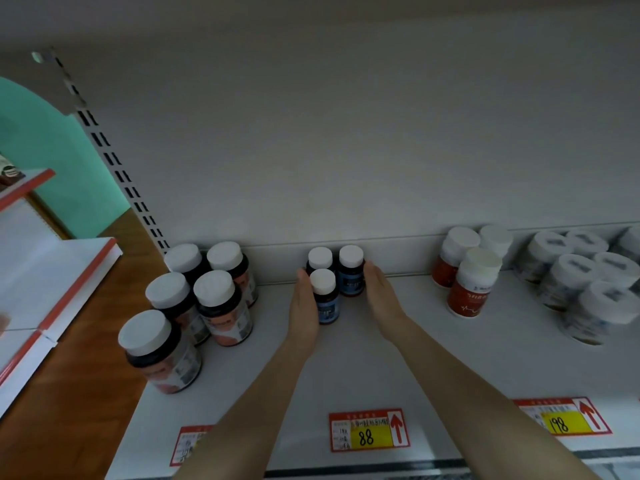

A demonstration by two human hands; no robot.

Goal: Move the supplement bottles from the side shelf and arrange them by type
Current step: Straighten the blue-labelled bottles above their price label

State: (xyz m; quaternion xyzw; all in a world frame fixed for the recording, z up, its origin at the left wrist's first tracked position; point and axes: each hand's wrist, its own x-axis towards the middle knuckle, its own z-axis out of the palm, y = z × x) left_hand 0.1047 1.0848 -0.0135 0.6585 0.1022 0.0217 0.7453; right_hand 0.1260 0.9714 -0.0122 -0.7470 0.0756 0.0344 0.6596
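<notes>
Three small dark bottles with blue labels and white caps stand close together at the back middle of the white shelf (346, 368): a front one (325, 299), a back left one (320, 259) and a back right one (351, 271). My left hand (303, 308) lies flat with straight fingers against the left side of the group. My right hand (382, 296) lies flat against its right side, fingertips by the back right bottle. Neither hand curls round a bottle.
Several large dark bottles with orange-pink labels (221, 306) stand at the shelf's left end. Red-labelled bottles (467, 289) and several white tubs (581, 289) fill the right. Price tags (369, 431) line the front edge. A side shelf with red trim (62, 299) is at left.
</notes>
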